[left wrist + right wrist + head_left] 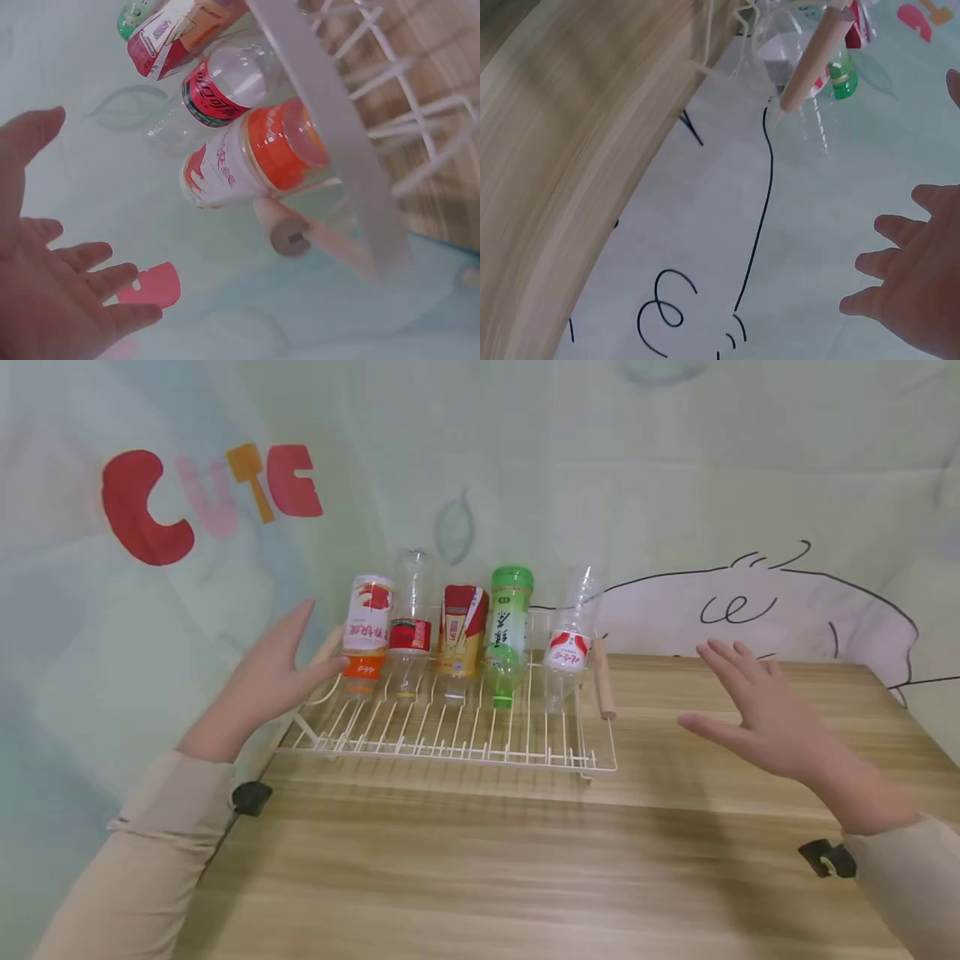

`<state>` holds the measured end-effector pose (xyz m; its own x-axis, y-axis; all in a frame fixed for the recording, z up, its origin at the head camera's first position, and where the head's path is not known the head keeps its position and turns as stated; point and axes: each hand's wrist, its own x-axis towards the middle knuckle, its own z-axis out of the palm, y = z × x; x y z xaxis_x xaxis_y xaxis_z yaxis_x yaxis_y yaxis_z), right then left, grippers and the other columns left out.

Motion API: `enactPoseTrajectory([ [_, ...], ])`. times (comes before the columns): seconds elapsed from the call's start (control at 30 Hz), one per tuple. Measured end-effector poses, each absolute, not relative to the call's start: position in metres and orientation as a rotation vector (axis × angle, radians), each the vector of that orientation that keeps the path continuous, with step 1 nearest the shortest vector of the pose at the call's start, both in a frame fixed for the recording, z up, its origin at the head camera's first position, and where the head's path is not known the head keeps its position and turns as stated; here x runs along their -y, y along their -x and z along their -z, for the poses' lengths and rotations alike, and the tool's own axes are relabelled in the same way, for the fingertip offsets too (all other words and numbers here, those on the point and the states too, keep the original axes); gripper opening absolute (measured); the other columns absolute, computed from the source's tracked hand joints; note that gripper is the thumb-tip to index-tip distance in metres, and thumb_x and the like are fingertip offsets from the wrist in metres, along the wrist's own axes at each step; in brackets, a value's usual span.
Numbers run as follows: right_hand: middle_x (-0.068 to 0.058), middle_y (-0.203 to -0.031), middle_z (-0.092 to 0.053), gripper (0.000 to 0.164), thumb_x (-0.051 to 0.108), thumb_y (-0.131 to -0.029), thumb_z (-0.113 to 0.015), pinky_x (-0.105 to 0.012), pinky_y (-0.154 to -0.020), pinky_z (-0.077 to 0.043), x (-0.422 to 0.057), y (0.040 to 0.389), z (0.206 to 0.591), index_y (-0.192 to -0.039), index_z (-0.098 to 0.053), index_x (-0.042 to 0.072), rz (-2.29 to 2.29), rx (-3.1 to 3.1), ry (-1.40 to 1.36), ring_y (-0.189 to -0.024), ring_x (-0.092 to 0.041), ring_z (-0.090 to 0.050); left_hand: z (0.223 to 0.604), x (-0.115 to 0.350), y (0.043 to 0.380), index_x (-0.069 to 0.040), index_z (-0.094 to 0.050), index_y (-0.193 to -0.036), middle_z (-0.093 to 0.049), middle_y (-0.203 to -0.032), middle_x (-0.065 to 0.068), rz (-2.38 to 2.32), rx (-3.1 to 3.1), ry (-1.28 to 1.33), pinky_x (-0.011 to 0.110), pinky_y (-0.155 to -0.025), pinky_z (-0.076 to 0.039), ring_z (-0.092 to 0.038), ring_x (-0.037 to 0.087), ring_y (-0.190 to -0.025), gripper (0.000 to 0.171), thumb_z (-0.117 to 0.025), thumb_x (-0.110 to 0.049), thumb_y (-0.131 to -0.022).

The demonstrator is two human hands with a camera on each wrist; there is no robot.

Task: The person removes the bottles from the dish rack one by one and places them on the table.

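Observation:
My left hand is held up by the left end of a white wire rack, its fingers and thumb spread and nothing in them. Its thumb overlaps the edge of a white-and-orange bottle in the head view, but the left wrist view shows a gap between them. Beside that bottle stand a clear bottle with a red label, a red-and-yellow bottle, a green bottle and a clear bottle with a red-and-white label. To the right of the rack, my right hand hovers with fingers spread, holding nothing.
The rack has a wooden handle at its right end and another at its left. It stands on a wood-grain table. Behind hangs a pale printed cloth with coloured letters and line drawings.

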<state>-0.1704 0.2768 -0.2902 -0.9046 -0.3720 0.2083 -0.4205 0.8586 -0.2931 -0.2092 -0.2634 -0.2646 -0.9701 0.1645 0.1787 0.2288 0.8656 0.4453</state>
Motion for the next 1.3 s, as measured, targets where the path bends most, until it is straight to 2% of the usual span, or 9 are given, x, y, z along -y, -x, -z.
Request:
enactPoseTrajectory([
  [0.27,-0.015,-0.159,-0.019,0.085,0.039,-0.089,-0.066,-0.060,-0.115,-0.007,-0.237,0.174,0.298,-0.155,-0.018,0.012,-0.737,2.805,-0.703,-0.147,-0.038,-0.008,0.261,0.241,0.245,-0.008,-0.001,-0.155,-0.019,-0.156,0.025,1.047,2.787,0.123,0.065,-0.105,-0.029,-0.028,0.047,-0.136,0.090,-0.059,-0.037,-0.093],
  [0.43,-0.010,-0.161,-0.015,0.085,0.041,-0.090,-0.064,-0.067,-0.110,-0.016,-0.217,0.177,0.308,-0.156,-0.014,0.018,-0.865,2.818,-0.708,-0.147,-0.036,-0.010,0.267,0.232,0.263,-0.009,0.001,-0.155,-0.017,-0.157,0.024,1.209,2.762,-0.002,0.062,-0.108,-0.028,-0.025,0.045,-0.138,0.091,-0.060,-0.034,-0.092],
  [0.6,-0.007,-0.162,-0.007,0.090,0.047,-0.090,-0.063,-0.071,-0.105,-0.021,-0.201,0.176,0.321,-0.156,-0.007,0.022,-0.973,2.865,-0.694,-0.144,-0.042,-0.015,0.272,0.227,0.274,-0.005,0.002,-0.154,-0.013,-0.158,0.023,1.232,2.766,-0.079,0.059,-0.113,-0.021,-0.019,0.042,-0.142,0.091,-0.061,-0.026,-0.092],
  [0.8,-0.010,-0.161,-0.006,0.095,0.046,-0.087,-0.068,-0.072,-0.102,-0.024,-0.189,0.175,0.341,-0.156,-0.009,0.017,-1.098,2.860,-0.668,-0.142,-0.045,-0.018,0.270,0.230,0.277,-0.005,0.003,-0.154,-0.011,-0.158,0.024,1.284,2.853,-0.110,0.060,-0.113,-0.020,-0.018,0.042,-0.142,0.090,-0.060,-0.026,-0.093],
  [0.9,-0.012,-0.161,-0.009,0.098,0.046,-0.084,-0.071,-0.071,-0.101,-0.029,-0.184,0.173,0.350,-0.156,-0.011,0.015,-1.124,2.844,-0.682,-0.138,-0.043,-0.028,0.266,0.230,0.277,-0.004,0.003,-0.154,-0.011,-0.158,0.024,1.314,2.897,-0.096,0.059,-0.113,-0.019,-0.019,0.043,-0.141,0.091,-0.060,-0.026,-0.093],
  [1.03,-0.012,-0.161,-0.010,0.100,0.048,-0.082,-0.073,-0.070,-0.100,-0.032,-0.180,0.170,0.357,-0.156,-0.012,0.018,-1.121,2.833,-0.672,-0.135,-0.042,-0.034,0.263,0.228,0.280,-0.004,0.001,-0.154,-0.018,-0.156,0.024,1.304,2.891,-0.100,0.057,-0.113,-0.023,-0.025,0.041,-0.137,0.090,-0.060,-0.025,-0.092],
  [1.17,-0.014,-0.161,-0.011,0.101,0.046,-0.081,-0.074,-0.069,-0.102,-0.029,-0.178,0.170,0.360,-0.155,-0.013,0.014,-1.130,2.804,-0.678,-0.137,-0.043,-0.031,0.265,0.225,0.289,-0.004,-0.002,-0.154,-0.029,-0.150,0.025,1.261,2.869,-0.130,0.056,-0.110,-0.031,-0.034,0.041,-0.129,0.087,-0.060,-0.025,-0.092],
  [1.3,-0.014,-0.160,-0.013,0.101,0.043,-0.081,-0.075,-0.069,-0.100,-0.031,-0.178,0.169,0.362,-0.155,-0.014,0.012,-1.124,2.782,-0.680,-0.135,-0.043,-0.034,0.273,0.223,0.300,-0.002,-0.008,-0.152,-0.037,-0.141,0.026,1.242,2.854,-0.134,0.055,-0.106,-0.036,-0.039,0.041,-0.121,0.083,-0.061,-0.022,-0.092],
])
